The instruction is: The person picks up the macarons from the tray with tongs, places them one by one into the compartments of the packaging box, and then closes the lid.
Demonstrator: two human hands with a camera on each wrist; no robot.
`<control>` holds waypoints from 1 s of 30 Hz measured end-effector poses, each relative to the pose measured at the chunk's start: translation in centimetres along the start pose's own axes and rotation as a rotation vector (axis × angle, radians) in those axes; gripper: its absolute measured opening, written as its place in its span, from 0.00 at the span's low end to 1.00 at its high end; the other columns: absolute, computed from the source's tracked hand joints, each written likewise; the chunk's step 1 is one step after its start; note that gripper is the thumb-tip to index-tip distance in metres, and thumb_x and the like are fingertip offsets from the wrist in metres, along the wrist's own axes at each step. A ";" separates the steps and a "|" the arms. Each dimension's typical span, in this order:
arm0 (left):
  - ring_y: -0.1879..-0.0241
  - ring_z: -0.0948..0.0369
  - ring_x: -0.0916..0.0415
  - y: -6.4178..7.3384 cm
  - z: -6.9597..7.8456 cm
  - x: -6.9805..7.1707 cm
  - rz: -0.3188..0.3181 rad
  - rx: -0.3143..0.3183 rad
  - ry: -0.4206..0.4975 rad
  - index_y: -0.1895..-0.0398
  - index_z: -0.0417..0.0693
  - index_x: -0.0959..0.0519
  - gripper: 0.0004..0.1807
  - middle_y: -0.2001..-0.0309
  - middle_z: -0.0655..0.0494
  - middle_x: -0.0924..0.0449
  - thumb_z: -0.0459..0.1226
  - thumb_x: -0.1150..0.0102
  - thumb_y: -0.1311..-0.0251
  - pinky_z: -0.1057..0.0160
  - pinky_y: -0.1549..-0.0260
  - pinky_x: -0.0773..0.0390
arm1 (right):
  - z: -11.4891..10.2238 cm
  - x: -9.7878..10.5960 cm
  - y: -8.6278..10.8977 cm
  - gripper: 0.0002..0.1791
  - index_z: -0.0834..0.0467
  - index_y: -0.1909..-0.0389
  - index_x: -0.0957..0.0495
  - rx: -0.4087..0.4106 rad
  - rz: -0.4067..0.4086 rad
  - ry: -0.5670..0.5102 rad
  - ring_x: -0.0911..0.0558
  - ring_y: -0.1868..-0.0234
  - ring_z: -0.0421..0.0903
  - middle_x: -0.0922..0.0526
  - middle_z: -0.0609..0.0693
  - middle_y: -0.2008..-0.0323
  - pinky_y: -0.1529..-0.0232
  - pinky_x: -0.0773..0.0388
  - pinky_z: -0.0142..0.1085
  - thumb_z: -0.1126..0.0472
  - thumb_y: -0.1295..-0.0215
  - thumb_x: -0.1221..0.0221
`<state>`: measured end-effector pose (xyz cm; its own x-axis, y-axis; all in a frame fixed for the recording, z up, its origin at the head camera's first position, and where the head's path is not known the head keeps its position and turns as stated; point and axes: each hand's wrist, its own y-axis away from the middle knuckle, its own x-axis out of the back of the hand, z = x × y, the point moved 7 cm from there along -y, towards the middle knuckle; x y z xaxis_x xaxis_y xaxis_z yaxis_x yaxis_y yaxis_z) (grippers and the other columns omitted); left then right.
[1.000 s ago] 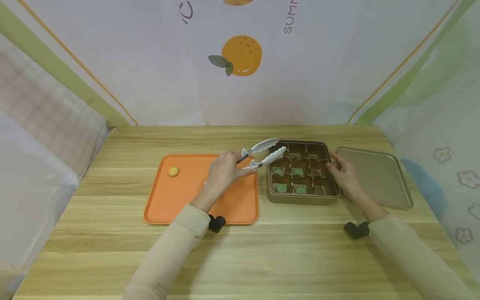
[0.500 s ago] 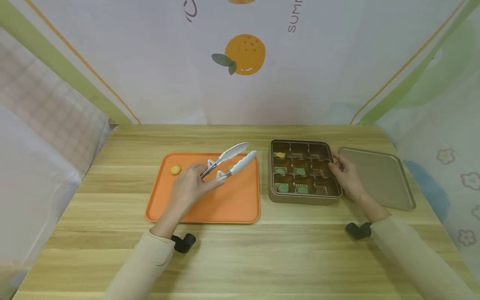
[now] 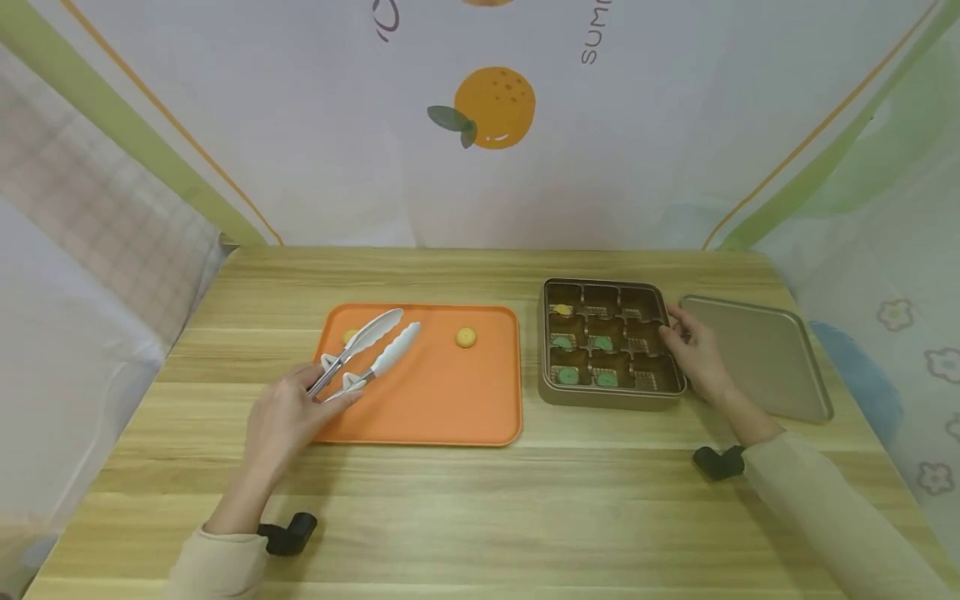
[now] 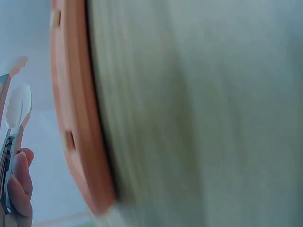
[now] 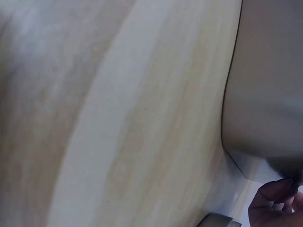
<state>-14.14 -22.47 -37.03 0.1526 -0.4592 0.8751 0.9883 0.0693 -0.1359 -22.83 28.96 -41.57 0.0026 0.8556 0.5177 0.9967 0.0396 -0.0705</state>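
My left hand (image 3: 281, 421) grips a pair of tongs (image 3: 378, 331) with white scalloped tips. The tips are spread, nothing between them, above the left part of an orange tray (image 3: 420, 417). One yellow cookie (image 3: 348, 336) on this tray is partly hidden behind the tongs; a second yellow cookie (image 3: 466, 337) lies further right. At the right, my right hand (image 3: 701, 362) holds the right wall of a bronze tin (image 3: 611, 398), thumb at the rim. Inside its brown divider, several green cookies (image 3: 568, 377) occupy front and middle compartments, and a yellow cookie (image 3: 561, 310) sits in the back left one.
A flat bronze lid (image 3: 757, 358) lies right of the tin, beyond my right hand. The wooden table (image 3: 480, 517) ends at a white curtain (image 3: 337, 167) printed with an orange. Black camera mounts (image 3: 288, 533) stick out from both wrists.
My left hand has swung left with the tongs, from over the tin's back left corner to above the tray's left part. Both tray cookies' surroundings are uncovered differently; my right hand stays at the tin.
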 end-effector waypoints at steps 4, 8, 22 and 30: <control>0.81 0.60 0.42 0.4 -1.7 0.7 -0.001 0.036 -0.014 0.68 0.47 0.21 0.23 0.81 0.57 0.40 0.56 0.32 0.53 0.64 0.83 0.45 | 0.0 0.1 0.0 0.28 0.72 0.33 0.46 -0.007 -0.003 0.000 0.36 0.73 0.34 0.36 0.50 0.67 0.76 0.35 0.24 0.61 0.28 0.53; 0.82 0.60 0.41 0.6 -2.9 1.2 -0.001 0.058 -0.014 0.73 0.48 0.23 0.22 0.81 0.56 0.37 0.56 0.33 0.52 0.64 0.84 0.44 | 0.1 0.1 0.1 0.28 0.72 0.33 0.46 -0.003 -0.007 0.021 0.35 0.73 0.34 0.35 0.51 0.67 0.76 0.35 0.24 0.62 0.28 0.54; 0.81 0.59 0.41 1.2 -5.7 2.2 -0.016 0.087 -0.064 0.79 0.49 0.31 0.25 0.81 0.55 0.38 0.58 0.36 0.50 0.63 0.85 0.45 | -0.2 0.1 0.0 0.28 0.73 0.33 0.45 0.002 0.003 -0.002 0.37 0.77 0.33 0.36 0.51 0.67 0.79 0.36 0.24 0.62 0.29 0.53; 0.79 0.56 0.38 1.0 -6.1 2.1 -0.073 0.124 -0.114 0.69 0.46 0.25 0.26 0.77 0.51 0.34 0.61 0.38 0.50 0.62 0.85 0.43 | -0.2 0.0 0.0 0.28 0.72 0.34 0.44 0.003 0.009 0.008 0.36 0.76 0.33 0.36 0.51 0.68 0.78 0.36 0.24 0.62 0.29 0.53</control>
<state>-12.80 -28.70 -38.18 0.0726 -0.3646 0.9283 0.9884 0.1509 -0.0180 -22.78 28.87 -41.37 0.0127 0.8516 0.5241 0.9964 0.0333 -0.0783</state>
